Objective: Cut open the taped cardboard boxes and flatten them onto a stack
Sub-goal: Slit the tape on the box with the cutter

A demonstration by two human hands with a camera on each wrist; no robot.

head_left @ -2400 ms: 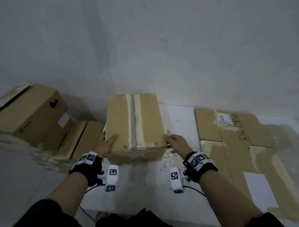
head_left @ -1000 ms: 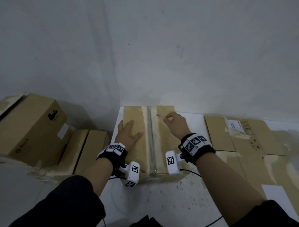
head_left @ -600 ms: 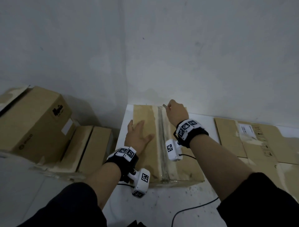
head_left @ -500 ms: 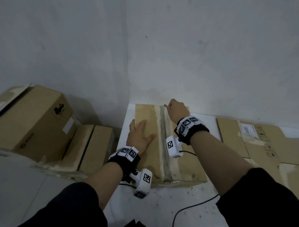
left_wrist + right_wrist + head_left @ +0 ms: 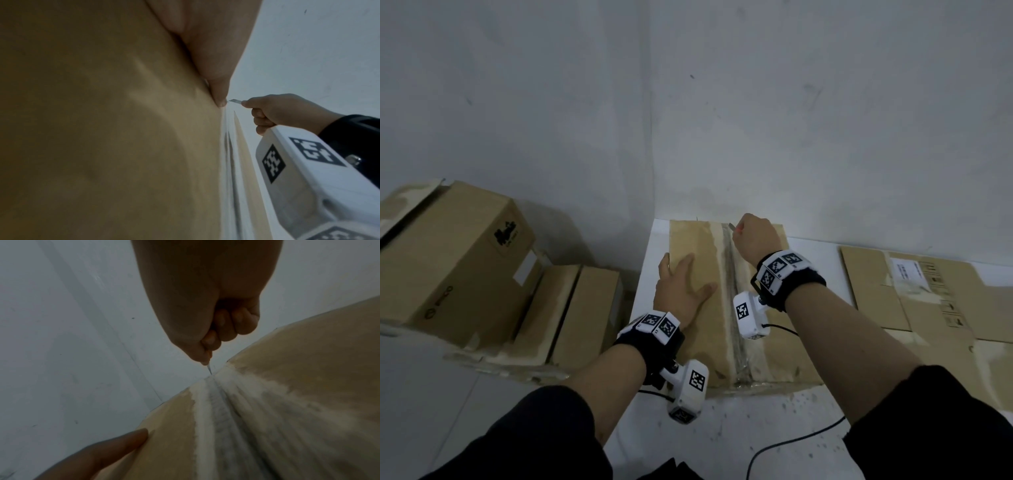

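A taped cardboard box (image 5: pixel 774 342) lies on the white table (image 5: pixel 739 428), its tape seam (image 5: pixel 731 291) running away from me. My left hand (image 5: pixel 681 287) presses flat on the box's left flap with its fingers spread. My right hand (image 5: pixel 755 236) grips a small knife, whose blade (image 5: pixel 235 101) sticks out toward the far end of the seam. In the right wrist view the blade tip (image 5: pixel 209 369) points at the seam's far edge (image 5: pixel 213 378); whether it touches the tape I cannot tell.
A flattened cardboard stack (image 5: pixel 928 301) lies on the table to the right. Left of the table stand a large closed box (image 5: pixel 448 260) and a lower box (image 5: pixel 571 315). The grey wall (image 5: pixel 722 120) rises just behind the taped box. A black cable (image 5: pixel 791 442) trails near me.
The box has been turned so its seam runs away from me. My left hand went flat on the left flap. My right hand carried the knife up to the seam's far end.
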